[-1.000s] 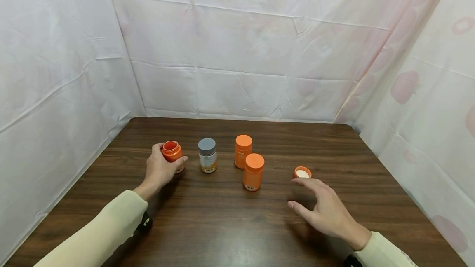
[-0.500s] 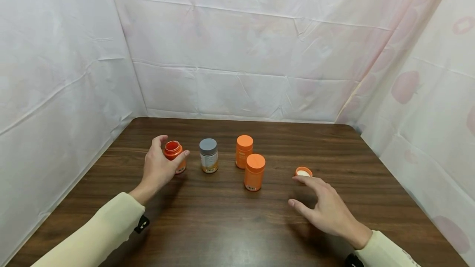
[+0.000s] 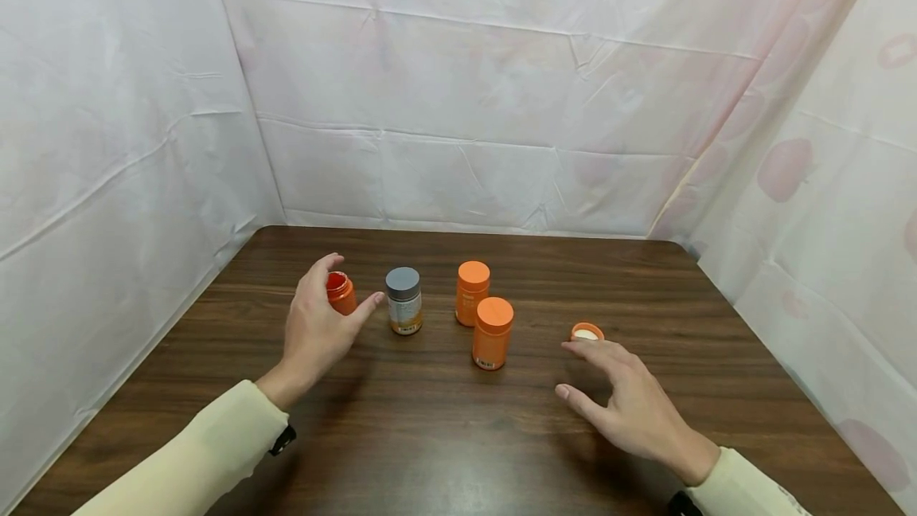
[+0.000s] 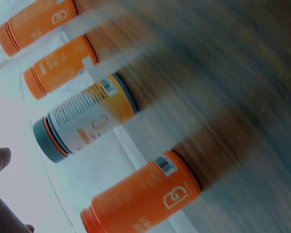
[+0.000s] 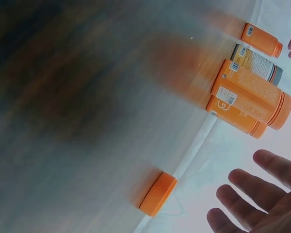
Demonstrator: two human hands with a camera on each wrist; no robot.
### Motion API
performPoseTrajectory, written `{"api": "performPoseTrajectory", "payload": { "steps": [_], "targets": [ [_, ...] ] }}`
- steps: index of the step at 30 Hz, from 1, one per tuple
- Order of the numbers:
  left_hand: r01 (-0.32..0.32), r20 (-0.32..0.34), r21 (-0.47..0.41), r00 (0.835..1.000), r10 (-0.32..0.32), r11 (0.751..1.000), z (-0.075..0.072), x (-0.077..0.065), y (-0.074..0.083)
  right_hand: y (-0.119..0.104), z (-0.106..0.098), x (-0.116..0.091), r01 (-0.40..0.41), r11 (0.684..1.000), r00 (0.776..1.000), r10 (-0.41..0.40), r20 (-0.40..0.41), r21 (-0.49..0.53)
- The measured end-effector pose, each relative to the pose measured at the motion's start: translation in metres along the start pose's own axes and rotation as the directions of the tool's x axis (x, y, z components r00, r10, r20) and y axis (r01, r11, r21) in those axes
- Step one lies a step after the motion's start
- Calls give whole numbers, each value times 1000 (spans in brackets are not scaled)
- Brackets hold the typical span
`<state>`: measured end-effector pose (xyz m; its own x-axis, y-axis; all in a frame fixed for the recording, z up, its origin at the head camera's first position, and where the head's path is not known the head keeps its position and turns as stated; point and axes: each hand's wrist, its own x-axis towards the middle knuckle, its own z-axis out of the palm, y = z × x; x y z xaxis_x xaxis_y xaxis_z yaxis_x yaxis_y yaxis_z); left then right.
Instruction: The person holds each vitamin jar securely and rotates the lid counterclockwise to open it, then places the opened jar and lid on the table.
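My left hand [image 3: 318,333] hovers with thumb and fingers spread, holding nothing. Partly hidden behind it stands an uncapped orange bottle [image 3: 342,295], its red inside showing; the left wrist view shows this orange bottle [image 4: 145,196] apart from the fingers. Just right of the thumb is a white bottle with a grey cap [image 3: 404,301]. My right hand [image 3: 634,408] is held above the table with fingers apart. Beyond its fingertips lies an orange cap [image 3: 587,330], white inside facing up; in the right wrist view a gap separates the cap [image 5: 157,194] from the fingers.
Two capped orange bottles stand mid-table: a rear orange bottle [image 3: 472,293] and a nearer orange bottle [image 3: 492,334]. They are close together. The dark wooden table [image 3: 444,436] is bordered by white cloth hangings [image 3: 458,102] at the back and sides.
My left hand has let go of the uncapped orange bottle, lifted, and shifted right toward the grey-capped bottle. The bottle stays standing. My right hand has hardly moved.
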<state>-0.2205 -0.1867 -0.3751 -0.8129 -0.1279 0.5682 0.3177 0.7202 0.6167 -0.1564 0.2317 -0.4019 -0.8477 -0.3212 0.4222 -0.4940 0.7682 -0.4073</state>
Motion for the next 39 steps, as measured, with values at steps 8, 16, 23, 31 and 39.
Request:
{"api": "performPoseTrajectory", "payload": {
  "steps": [8, 16, 23, 31, 39],
  "targets": [
    [-83, 1, -34, 997, 83, 996, 8, -12, 10, -2, 2, -1, 45, 999, 999, -45, -20, 0],
    [-53, 75, -79, 995, 59, 995, 15, -22, 15, -6, 2, -1, 61, 998, 998, -62, -21, -10],
    [70, 162, -115, 986, -51, 991, 23, -29, 18, -8, 3, -3, 70, 998, 997, -70, -21, -8],
    [180, 229, -105, 961, -152, 978, 33, -27, 16, -10, 4, -4, 94, 996, 996, -94, -4, 0],
    [237, 262, -73, 942, -211, 969, 42, -20, 14, -10, 6, -6, 114, 993, 993, -113, 14, -31]
  ]
}}
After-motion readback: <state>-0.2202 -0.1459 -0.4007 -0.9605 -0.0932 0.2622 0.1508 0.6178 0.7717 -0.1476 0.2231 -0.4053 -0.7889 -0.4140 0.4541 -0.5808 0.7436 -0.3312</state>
